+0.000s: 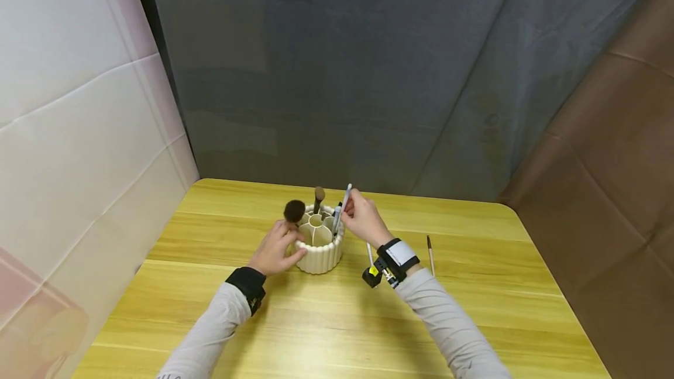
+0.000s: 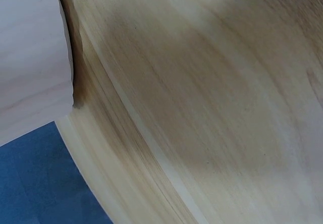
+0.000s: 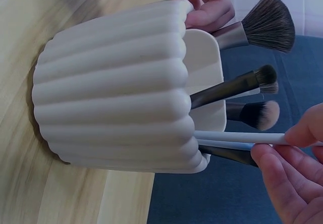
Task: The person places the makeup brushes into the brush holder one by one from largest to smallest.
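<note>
While your left hand grips holder rim at frame centre, steadying it on counter, right hand pinches white pen, tip in right compartment.

The table is seen to be of light yellow wood with a smooth, faintly sheened finish – grain lines run along its boards. The ribbed holder looks moulded in cream plastic, matt and smooth. The large brush is fitted with a brushed metal ferrule and soft, dense dark bristles. The white pen appears as smooth plastic. Grey cloth, creased and matt, is hung as a backdrop – the sleeves are of soft grey knit.
</note>
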